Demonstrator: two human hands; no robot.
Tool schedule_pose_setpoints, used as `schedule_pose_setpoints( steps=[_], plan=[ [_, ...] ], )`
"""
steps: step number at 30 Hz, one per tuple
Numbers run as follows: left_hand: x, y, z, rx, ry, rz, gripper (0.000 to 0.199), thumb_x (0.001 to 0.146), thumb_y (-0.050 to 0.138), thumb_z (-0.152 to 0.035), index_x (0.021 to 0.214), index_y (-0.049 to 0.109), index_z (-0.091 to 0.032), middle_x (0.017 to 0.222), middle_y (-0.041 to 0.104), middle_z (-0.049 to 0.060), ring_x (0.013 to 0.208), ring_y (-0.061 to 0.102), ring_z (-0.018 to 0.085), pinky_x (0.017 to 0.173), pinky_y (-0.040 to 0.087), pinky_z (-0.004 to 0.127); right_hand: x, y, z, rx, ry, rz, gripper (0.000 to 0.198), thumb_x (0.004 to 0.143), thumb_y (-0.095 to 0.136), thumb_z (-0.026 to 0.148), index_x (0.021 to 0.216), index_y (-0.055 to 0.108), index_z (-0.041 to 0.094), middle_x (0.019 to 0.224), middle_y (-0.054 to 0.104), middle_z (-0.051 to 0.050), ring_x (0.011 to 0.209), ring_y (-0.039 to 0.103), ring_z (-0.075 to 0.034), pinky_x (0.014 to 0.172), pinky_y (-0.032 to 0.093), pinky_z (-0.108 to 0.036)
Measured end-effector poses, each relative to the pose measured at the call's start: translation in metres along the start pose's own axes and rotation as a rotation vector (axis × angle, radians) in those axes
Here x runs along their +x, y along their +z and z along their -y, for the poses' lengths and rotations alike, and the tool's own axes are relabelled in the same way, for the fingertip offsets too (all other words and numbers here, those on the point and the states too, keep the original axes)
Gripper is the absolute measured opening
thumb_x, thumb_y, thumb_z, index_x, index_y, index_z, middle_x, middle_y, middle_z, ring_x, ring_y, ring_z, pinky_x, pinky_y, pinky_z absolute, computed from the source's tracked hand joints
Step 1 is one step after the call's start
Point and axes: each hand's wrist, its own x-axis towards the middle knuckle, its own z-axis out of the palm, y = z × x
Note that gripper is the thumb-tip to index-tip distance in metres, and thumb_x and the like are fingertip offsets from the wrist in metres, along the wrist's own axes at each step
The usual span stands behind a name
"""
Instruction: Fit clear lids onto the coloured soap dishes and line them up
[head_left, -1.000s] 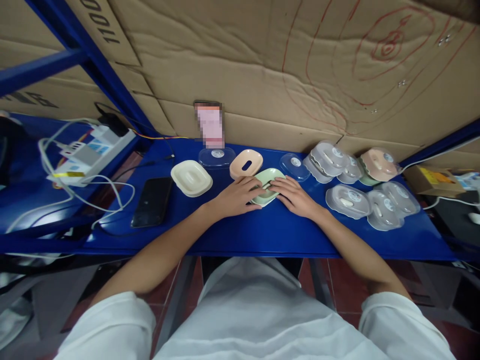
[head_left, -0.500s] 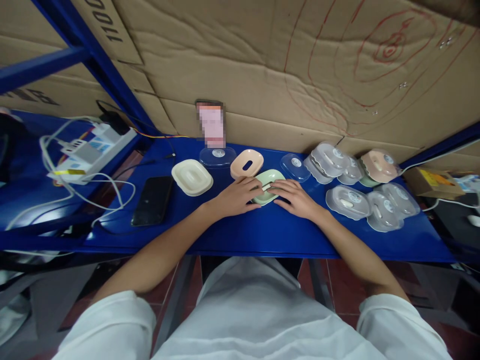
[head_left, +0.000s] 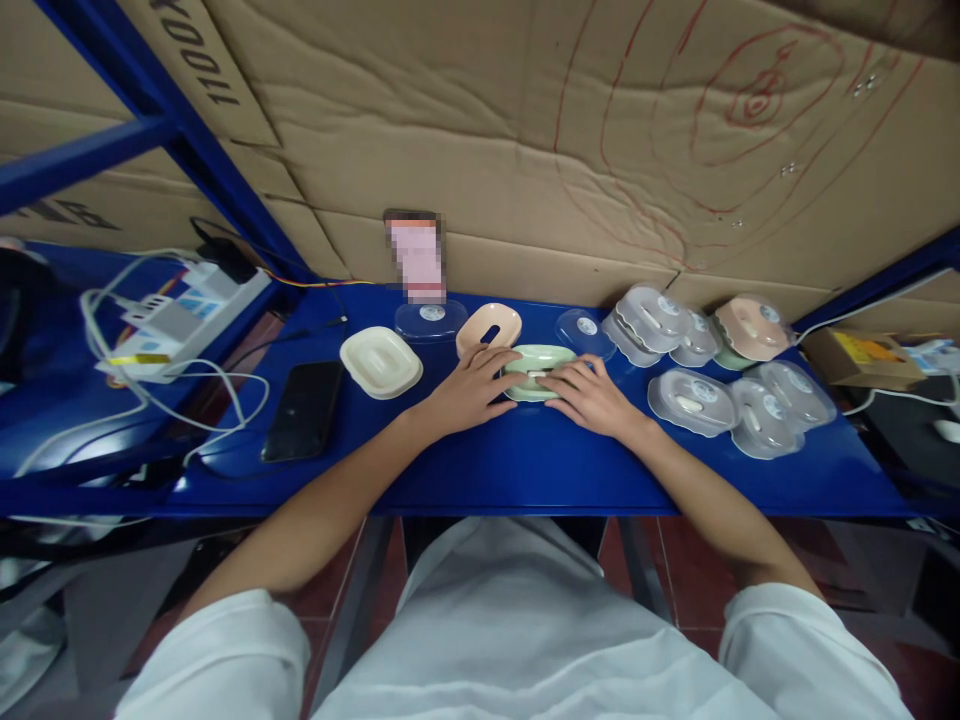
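Observation:
A light green soap dish (head_left: 541, 353) lies on the blue table between my two hands. Across its middle is a small white piece (head_left: 535, 374), partly under fingertips. My left hand (head_left: 474, 388) grips the dish's left side, thumb at the near edge and fingers over the rim. From the right, my right hand (head_left: 592, 396) holds the other side, its fingertips reaching in to the white piece. Just behind my left hand sits a peach tray with an oval slot (head_left: 502, 322). A cream dish (head_left: 381, 362) stands further left.
Clear lids (head_left: 429, 321) lie at the back, another clear lid (head_left: 581, 330) behind the right hand. Several lidded soap boxes (head_left: 690, 400) are grouped at right. On the left are a black phone (head_left: 301, 410) and a power strip (head_left: 195, 315) with cables. A cardboard wall (head_left: 465, 130) closes the back.
The green soap dish has turned to lie more squarely left to right, both hands staying on it. The view has shifted slightly.

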Motion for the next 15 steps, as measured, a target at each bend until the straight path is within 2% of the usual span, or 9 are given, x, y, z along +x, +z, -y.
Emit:
schedule_pose_setpoints(
  steps=[6, 11, 15],
  plan=[
    [-0.001, -0.001, 0.005, 0.035, 0.037, -0.076, 0.032, 0.106, 0.063, -0.026, 0.137, 0.069, -0.021, 0.141, 0.072, 0.013, 0.141, 0.061, 0.033, 0.119, 0.047, 0.052, 0.002, -0.01, 0.006, 0.109, 0.04, -0.082, 0.035, 0.111, 0.058, 0.037, 0.142, 0.066, 0.023, 0.128, 0.077, -0.01, 0.12, 0.067, -0.028, 0.111, 0.041, -0.049],
    [-0.001, 0.0, 0.005, 0.032, 0.053, -0.1, 0.029, 0.105, 0.064, -0.027, 0.133, 0.07, -0.019, 0.138, 0.073, 0.013, 0.138, 0.064, 0.032, 0.116, 0.052, 0.048, 0.003, -0.01, 0.006, 0.127, 0.038, -0.05, 0.049, 0.108, 0.062, 0.047, 0.151, 0.059, 0.023, 0.136, 0.074, -0.012, 0.126, 0.066, -0.03, 0.113, 0.041, -0.051],
    [0.0, -0.001, 0.001, 0.014, 0.037, -0.114, 0.032, 0.105, 0.064, -0.026, 0.135, 0.067, -0.017, 0.137, 0.073, 0.014, 0.136, 0.065, 0.032, 0.115, 0.054, 0.048, 0.0, -0.005, -0.001, 0.121, 0.048, -0.052, 0.044, 0.112, 0.052, 0.036, 0.153, 0.057, 0.022, 0.138, 0.073, -0.014, 0.127, 0.066, -0.031, 0.11, 0.047, -0.052]
  ],
)
